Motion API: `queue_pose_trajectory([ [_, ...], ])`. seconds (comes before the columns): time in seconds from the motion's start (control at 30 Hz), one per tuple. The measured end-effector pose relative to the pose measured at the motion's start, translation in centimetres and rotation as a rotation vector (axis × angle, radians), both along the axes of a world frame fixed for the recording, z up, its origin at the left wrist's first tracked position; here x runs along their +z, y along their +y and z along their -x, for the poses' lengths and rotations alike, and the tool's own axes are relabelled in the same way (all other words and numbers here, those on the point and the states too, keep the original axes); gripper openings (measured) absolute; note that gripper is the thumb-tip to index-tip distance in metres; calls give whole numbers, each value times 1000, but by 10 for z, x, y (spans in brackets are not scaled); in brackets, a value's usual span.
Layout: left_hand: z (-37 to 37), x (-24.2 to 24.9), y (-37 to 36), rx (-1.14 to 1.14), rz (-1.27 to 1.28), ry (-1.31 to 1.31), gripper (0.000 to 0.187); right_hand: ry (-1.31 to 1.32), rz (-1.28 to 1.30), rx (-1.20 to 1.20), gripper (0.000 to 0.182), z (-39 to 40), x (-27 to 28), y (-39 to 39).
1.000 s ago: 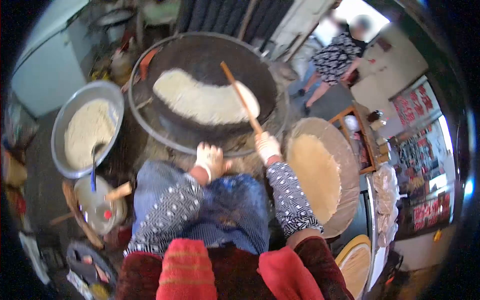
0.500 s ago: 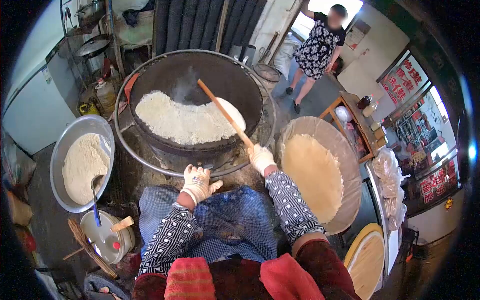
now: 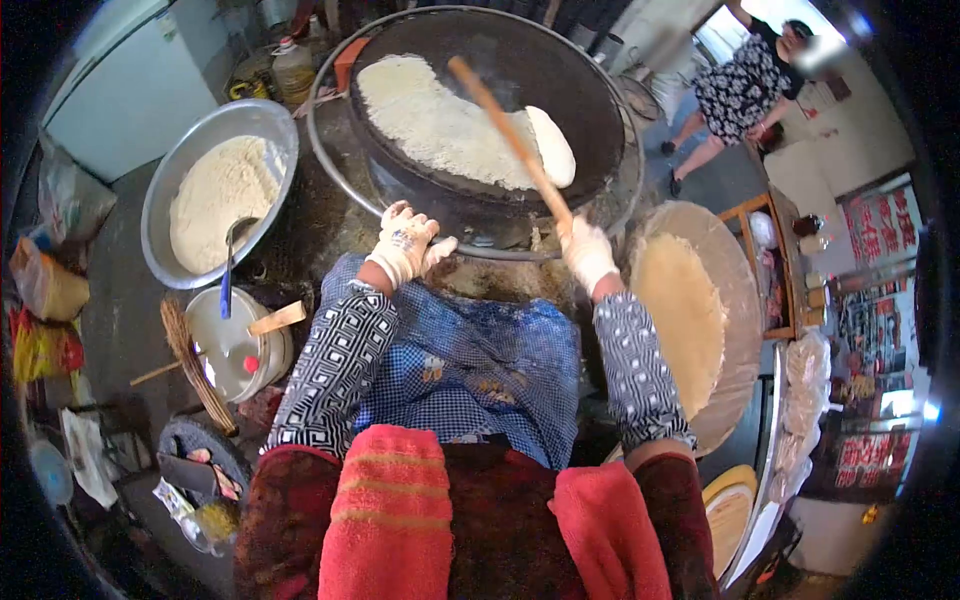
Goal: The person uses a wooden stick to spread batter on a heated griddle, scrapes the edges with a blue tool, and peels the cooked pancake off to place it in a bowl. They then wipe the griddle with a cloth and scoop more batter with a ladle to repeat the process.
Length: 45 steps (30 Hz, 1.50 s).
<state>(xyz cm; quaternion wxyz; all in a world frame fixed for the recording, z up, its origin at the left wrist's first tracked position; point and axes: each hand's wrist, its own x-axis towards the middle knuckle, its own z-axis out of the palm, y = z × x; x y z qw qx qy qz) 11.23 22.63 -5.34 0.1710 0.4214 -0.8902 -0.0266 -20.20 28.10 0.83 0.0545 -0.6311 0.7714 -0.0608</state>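
Observation:
My right hand [image 3: 590, 250], in a white glove, grips the near end of a long wooden spreader [image 3: 510, 138]. The spreader slants up and left over a round dark griddle [image 3: 420, 35]. Pale batter [image 3: 430, 125] covers a wide curved band on the near and left part of the griddle. A whiter, thicker lump of dough [image 3: 551, 148] lies at the right end of that band, just right of the spreader. My left hand [image 3: 405, 245], also gloved, has its fingers curled over the metal ring [image 3: 340, 185] around the griddle, thumb pointing right.
At left stands a metal basin [image 3: 160, 240] of flour-like dough with a ladle [image 3: 228, 275]. Below it are a white bucket [image 3: 280, 350] and a straw brush [image 3: 195, 365]. On the right, flatbreads [image 3: 680, 310] lie on a lined round tray [image 3: 740, 370]. A person [image 3: 745, 90] stands beyond.
My view has tilted down and shifted, so the griddle appears higher and further right. The spreader now lies nearer the dough lump, which shows to its right. Both hands keep their holds.

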Motion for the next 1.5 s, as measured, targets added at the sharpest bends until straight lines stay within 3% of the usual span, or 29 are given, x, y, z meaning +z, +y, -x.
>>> queue_pose_trajectory([
  [0.07, -3, 7, 3, 79, 34, -8, 40, 62, -123, -78, 42, 1, -9, 6],
  [0.17, 9, 16, 28, 45, 103, 95, 45, 71, 43, -183, 42, 28, -20, 0],
  [0.37, 11, 7, 61, 134, 126, -36, 54, 172, -10, -182, 39, 26, -28, 1],
  [0.53, -2, 12, 56, 209, 127, -151, 52, 117, 45, -164, 40, 17, -17, -10],
  [0.63, -10, 9, 50, 248, 166, -137, 51, 111, 74, 20, 40, 4, -19, 9],
  [0.67, -12, 8, 47, 254, 183, -129, 50, 42, 92, 18, 41, 12, -22, 13],
  [0.77, -19, 4, 35, 302, 174, -167, 50, 230, 118, -121, 43, 44, -29, -7],
  [0.9, -29, 6, 27, 349, 149, -227, 48, 168, 21, -95, 43, 28, -18, 2],
  [1.07, -44, 1, 14, 393, 158, -196, 48, 175, 91, -113, 45, 46, -36, -3],
  [1.13, -50, -1, 5, 394, 155, -165, 48, 10, 70, -78, 44, 27, -26, 6],
  [1.2, -57, 4, -1, 425, 118, -163, 50, 129, 28, 75, 43, 11, -24, 20],
  [1.4, -56, 27, 4, 537, 111, -156, 51, 102, 110, -87, 42, 26, -14, 5],
  [1.47, -31, 32, 22, 424, 244, 29, 55, 115, 181, -36, 37, -7, 9, 17],
  [1.5, -13, 31, 31, 317, 252, 119, 56, 305, 205, 35, 34, 5, -13, 10],
])
